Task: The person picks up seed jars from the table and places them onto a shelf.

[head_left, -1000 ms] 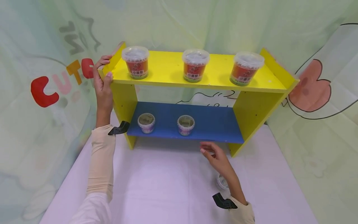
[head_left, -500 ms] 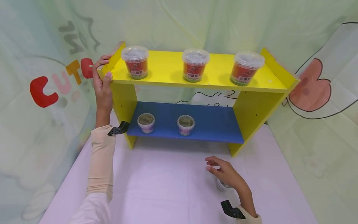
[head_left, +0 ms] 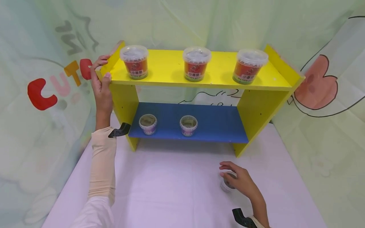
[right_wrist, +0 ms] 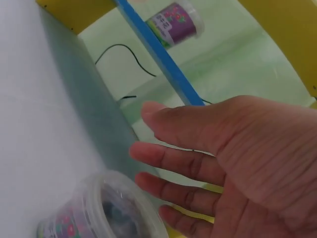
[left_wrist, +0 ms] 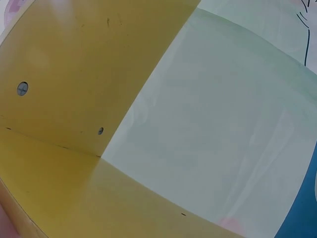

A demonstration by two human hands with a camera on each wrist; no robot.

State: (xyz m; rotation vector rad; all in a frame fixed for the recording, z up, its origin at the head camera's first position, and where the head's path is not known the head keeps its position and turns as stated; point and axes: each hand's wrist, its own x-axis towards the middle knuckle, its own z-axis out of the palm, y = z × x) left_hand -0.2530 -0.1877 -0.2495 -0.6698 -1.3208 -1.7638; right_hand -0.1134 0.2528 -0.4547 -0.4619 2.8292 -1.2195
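My left hand (head_left: 101,76) grips the top left corner of the yellow shelf unit (head_left: 171,68), thumb on the front edge and fingers curled over the side panel. My right hand (head_left: 238,179) hovers just over a small purple cup (head_left: 226,184) standing on the white table, fingers loosely spread and close to its clear lid (right_wrist: 106,208); contact is not clear. Two more purple cups (head_left: 147,123) (head_left: 188,125) stand on the blue lower shelf (head_left: 216,126). Three red tubs (head_left: 134,61) (head_left: 196,64) (head_left: 250,66) stand on the top shelf.
The shelf unit stands at the back of a white-covered table (head_left: 171,183), against a pale green curtain with cartoon prints (head_left: 57,85). The left wrist view shows only the yellow side panel (left_wrist: 74,74) and the curtain (left_wrist: 223,124).
My right hand has drawn back from the lower shelf's front edge, down and to the right, onto the purple cup on the table. The left hand has stayed on the shelf corner.
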